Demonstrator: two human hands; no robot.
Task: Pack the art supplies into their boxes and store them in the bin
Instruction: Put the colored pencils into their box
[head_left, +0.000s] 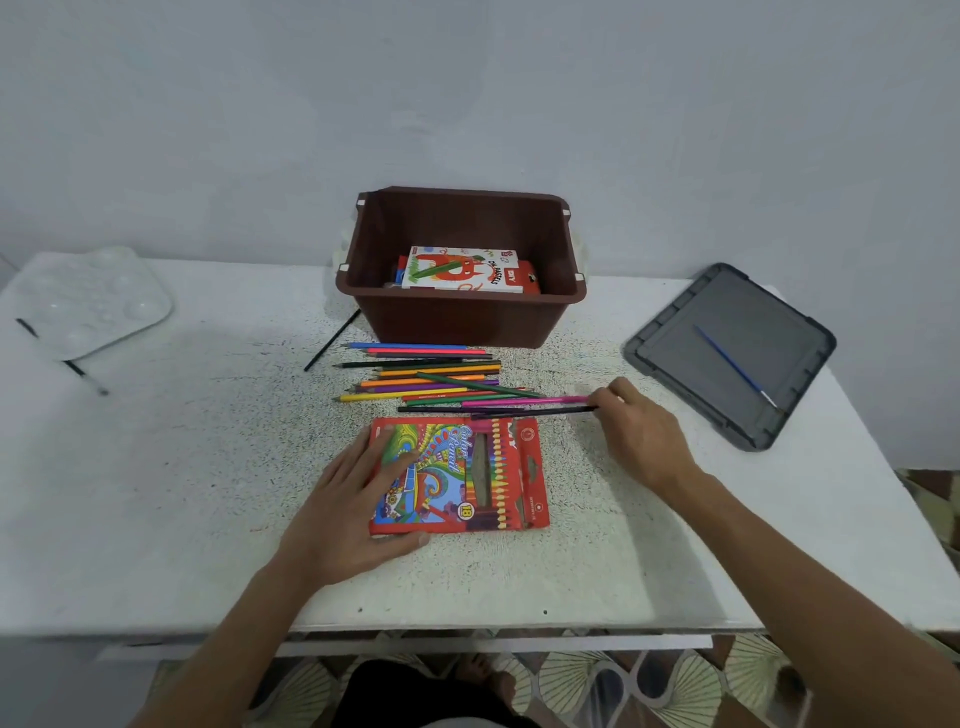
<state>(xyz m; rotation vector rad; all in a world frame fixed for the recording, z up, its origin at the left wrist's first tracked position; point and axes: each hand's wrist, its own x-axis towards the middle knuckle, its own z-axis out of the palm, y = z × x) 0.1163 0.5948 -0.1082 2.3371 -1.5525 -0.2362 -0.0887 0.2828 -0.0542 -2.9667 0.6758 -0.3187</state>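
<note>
**Step in hand (judged):** loading loose coloured pencils into their box. Oil pastels box (460, 270) already inside the brown bin (462, 325), far centre.

**Method, left to right**
- Keep the colour pencil box (467, 478) pinned flat, near centre of the table (208, 467), so no sliding while pencils enter.
- Draw from the near side of the loose pencil row (426, 376), between box and bin, a few at a time. Square the tips first.
- Feed at a shallow angle through the flap end, apparently at the box's right, to spare the card.

**Pose**
- Left hand (353, 504): palm down on the box's left part, fingers straight, thumb along the near edge. Pressing, gripping nothing.
- Right hand (641, 434): right of the row, fingers curled, pinching the right ends of a pink pencil (519, 401) and a black pencil (524, 412), both lying just beyond the box's far edge. Lifted or resting: cannot tell.

**Also out:** white palette (88, 304), far left; blue paintbrush (732, 366) on the grey lid (691, 364), right.
</note>
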